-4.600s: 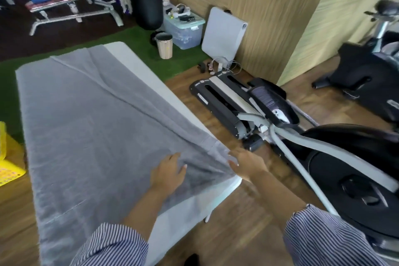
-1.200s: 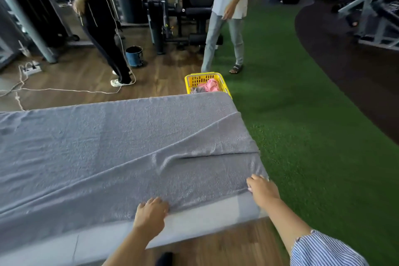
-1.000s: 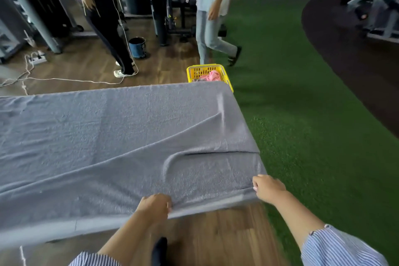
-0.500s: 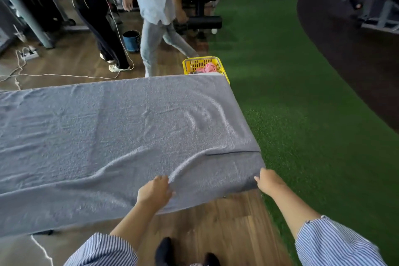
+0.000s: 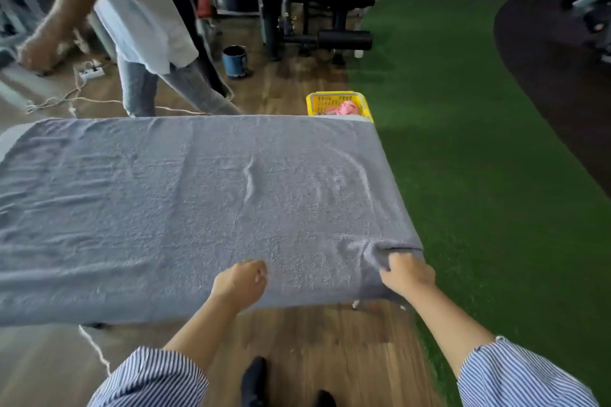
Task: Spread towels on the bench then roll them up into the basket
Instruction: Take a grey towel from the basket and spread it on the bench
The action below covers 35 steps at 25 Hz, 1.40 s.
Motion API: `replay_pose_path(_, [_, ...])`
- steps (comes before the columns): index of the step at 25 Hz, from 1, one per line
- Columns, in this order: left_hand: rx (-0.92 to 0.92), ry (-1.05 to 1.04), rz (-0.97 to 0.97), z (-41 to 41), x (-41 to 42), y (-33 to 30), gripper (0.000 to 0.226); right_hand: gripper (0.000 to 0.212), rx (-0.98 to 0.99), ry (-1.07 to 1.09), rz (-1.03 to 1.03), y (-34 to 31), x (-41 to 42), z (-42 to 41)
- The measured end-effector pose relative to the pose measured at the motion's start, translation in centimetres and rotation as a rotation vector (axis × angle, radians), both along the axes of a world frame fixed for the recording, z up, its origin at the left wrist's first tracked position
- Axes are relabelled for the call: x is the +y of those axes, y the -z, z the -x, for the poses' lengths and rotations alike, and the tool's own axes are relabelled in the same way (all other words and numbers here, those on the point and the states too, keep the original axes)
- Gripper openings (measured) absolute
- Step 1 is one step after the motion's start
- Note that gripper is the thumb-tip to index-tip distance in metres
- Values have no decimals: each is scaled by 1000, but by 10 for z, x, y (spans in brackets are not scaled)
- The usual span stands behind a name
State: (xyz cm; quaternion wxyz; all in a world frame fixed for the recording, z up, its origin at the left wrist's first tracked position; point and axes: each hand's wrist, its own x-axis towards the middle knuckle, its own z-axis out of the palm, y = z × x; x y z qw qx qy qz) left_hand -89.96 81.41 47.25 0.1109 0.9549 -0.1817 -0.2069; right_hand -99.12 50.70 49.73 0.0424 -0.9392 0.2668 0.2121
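A large grey towel [image 5: 185,208] lies spread over the bench and covers it almost wholly; only a pale sliver of the bench [image 5: 8,139] shows at the far left. My left hand [image 5: 241,281] grips the towel's near edge, fingers curled. My right hand [image 5: 405,274] grips the near right corner, bunching the cloth there. The towel's near edge hangs over the bench side. A yellow basket [image 5: 339,99] with a pink cloth [image 5: 347,107] in it stands on the floor just past the bench's far right corner.
A person in a pale shirt and jeans [image 5: 148,30] walks close behind the bench's far side. A blue bucket [image 5: 234,61], a weight machine [image 5: 317,3] and cables [image 5: 66,99] lie beyond. Green turf [image 5: 479,158] runs along the right.
Both hands have pulled the near edge toward me and the large fold has flattened out. The person in the pale shirt has walked left, closer behind the bench.
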Motion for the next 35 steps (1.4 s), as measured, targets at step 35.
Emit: replay_pose_path(35, [-96,-701,-75,-178,557,-44,52,37,-142,-807,-419,16,686,-351])
